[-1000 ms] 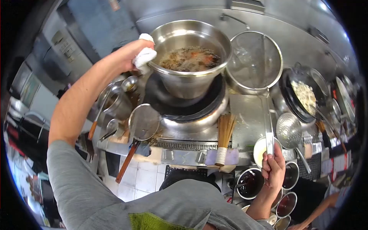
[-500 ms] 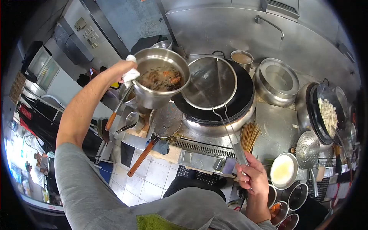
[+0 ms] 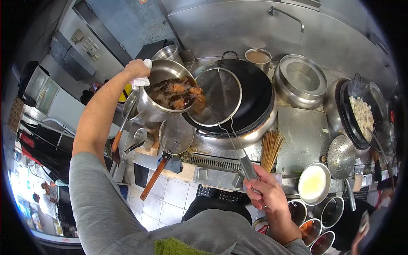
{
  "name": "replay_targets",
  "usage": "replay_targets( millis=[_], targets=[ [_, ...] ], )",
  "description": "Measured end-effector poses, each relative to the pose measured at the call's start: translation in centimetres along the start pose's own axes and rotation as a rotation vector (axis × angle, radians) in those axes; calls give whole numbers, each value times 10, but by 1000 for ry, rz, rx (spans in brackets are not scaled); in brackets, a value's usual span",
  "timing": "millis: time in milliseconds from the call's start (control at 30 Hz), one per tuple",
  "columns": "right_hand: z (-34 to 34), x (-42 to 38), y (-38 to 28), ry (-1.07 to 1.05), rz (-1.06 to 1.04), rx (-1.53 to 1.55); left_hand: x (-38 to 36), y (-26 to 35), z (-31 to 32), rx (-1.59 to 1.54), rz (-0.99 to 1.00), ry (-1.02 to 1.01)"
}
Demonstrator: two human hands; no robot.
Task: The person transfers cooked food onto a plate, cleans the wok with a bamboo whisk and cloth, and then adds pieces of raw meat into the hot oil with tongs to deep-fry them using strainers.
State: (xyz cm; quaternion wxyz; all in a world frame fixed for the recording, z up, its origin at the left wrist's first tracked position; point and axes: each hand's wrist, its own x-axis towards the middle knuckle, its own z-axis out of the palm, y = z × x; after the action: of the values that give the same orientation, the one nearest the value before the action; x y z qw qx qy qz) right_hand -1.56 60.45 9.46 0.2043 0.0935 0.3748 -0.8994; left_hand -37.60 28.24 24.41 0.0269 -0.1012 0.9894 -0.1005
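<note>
My left hand (image 3: pixel 137 69) is closed with a white cloth (image 3: pixel 142 81) on the rim of a steel pot (image 3: pixel 148 109). The pot is tilted to the right, and brown liquid with dark and orange pieces (image 3: pixel 178 94) runs over its lip. Under that lip is a round mesh strainer (image 3: pixel 220 91), lying over a black wok (image 3: pixel 255 91). Some brown liquid shows on the mesh's left part. My right hand (image 3: pixel 267 189) is wrapped around the strainer's long metal handle (image 3: pixel 246 165).
Bamboo sticks (image 3: pixel 272 146) lie in front of the wok. A wooden-handled strainer (image 3: pixel 176 136) rests below the pot. To the right are a lidded pot (image 3: pixel 301 80), a perforated ladle (image 3: pixel 341 157), a pan of yellow liquid (image 3: pixel 314 185) and another person's hand (image 3: pixel 361 231).
The pot has tipped further right, and its contents have slid to the lip and begun pouring onto the strainer. Another person's hand has appeared at lower right. The view has shifted slightly.
</note>
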Motion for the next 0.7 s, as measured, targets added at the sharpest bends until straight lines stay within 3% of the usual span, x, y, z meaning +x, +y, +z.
replay_targets(
  millis=[200,700],
  targets=[
    [-5,4,-7,-2,5,27,-3,41,-5,139,49,125],
    [-34,1,8,-53,33,136,-9,113,-4,425,163,113]
  ],
)
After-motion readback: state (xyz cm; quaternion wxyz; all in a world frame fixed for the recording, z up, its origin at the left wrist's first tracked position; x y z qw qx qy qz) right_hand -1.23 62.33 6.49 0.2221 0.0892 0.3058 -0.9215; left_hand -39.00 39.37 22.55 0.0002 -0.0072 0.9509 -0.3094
